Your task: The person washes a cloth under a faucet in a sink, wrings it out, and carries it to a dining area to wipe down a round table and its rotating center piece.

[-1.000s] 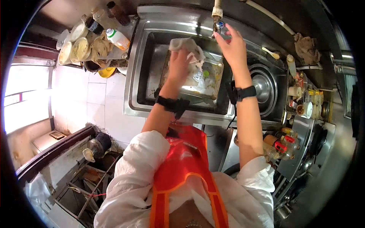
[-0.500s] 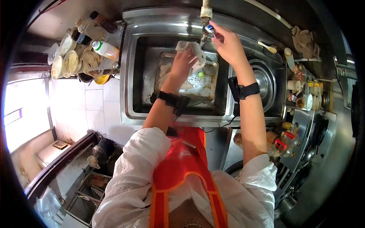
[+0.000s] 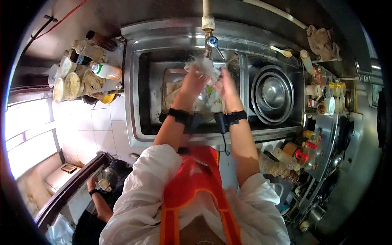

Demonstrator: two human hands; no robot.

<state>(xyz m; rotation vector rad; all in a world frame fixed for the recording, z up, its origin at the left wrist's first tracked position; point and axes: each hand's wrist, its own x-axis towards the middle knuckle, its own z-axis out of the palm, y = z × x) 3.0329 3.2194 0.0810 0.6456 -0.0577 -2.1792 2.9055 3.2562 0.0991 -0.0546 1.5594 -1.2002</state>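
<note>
Water pours from the tap (image 3: 208,43) above the left basin of the sink (image 3: 132,102), splashing white over a pale cloth (image 3: 206,67). My left hand (image 3: 194,81) is closed on the cloth under the stream. On the cloth's right side is my right hand (image 3: 226,83), its fingers apart and partly blurred by spray; whether it touches the cloth is unclear. Below both hands a rectangular tray (image 3: 168,79) lies in the basin, with something pale and a small green item in it. The blue-centred tap handle (image 3: 212,41) points down to the right.
Nested metal bowls (image 3: 273,93) sit in the right basin. A spoon (image 3: 281,51) lies on the back rim. Bottles and tubs (image 3: 72,83) crowd the left shelf; jars and bottles (image 3: 300,153) stand at right. Another person's hand (image 3: 92,183) shows at lower left.
My right hand has left the tap handle and come down beside the cloth. Water now flows and splashes. Another person's arm has appeared at lower left, and the view has shifted.
</note>
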